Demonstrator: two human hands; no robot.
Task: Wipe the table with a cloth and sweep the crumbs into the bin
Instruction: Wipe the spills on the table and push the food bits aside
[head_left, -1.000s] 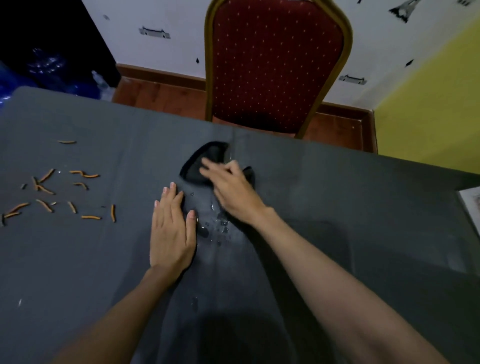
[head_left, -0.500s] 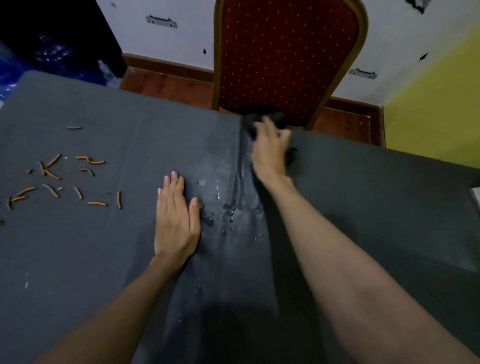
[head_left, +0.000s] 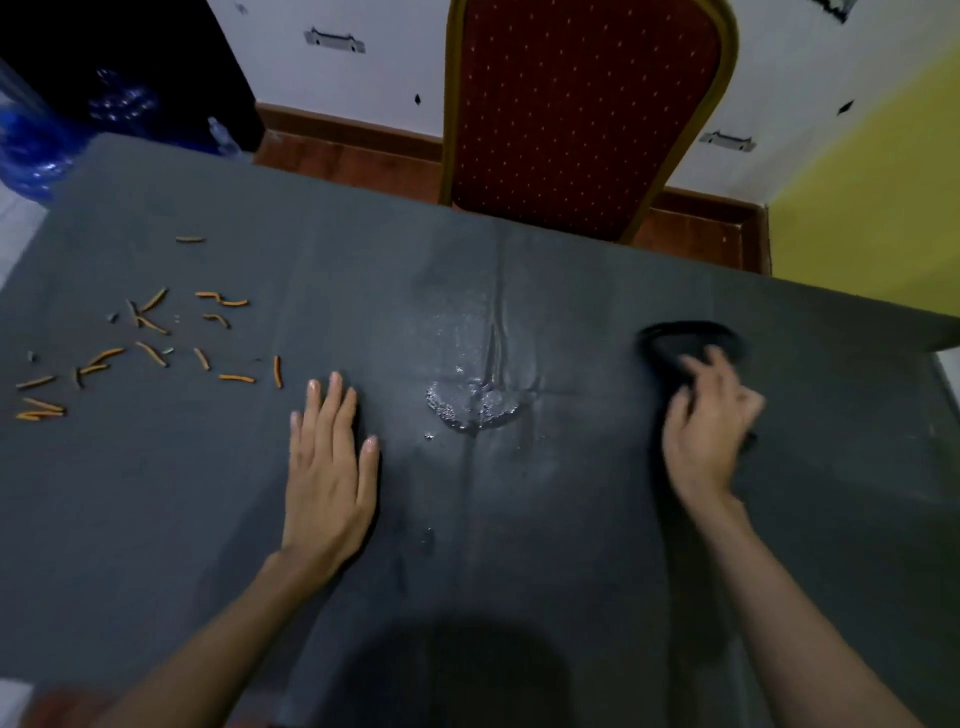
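A dark grey table (head_left: 571, 545) fills the view. My right hand (head_left: 709, 421) presses a black cloth (head_left: 675, 345) flat on the table's right part, fingers curled over it; the hand is blurred. My left hand (head_left: 330, 462) lies flat, palm down, fingers together, on the table left of centre, holding nothing. Between the hands sits a small puddle of water (head_left: 472, 405) with a wet streak running away from me. Several orange crumbs (head_left: 150, 343) are scattered over the left part of the table. No bin is in view.
A red padded chair (head_left: 587, 109) with a gold frame stands against the table's far edge. Blue plastic bottles (head_left: 31, 150) lie on the floor at far left. The table's right edge (head_left: 945, 384) runs close to the cloth.
My right hand has dragged the cloth from the middle up to the far edge by the chair, then to the right side of the table. The left hand has stayed put.
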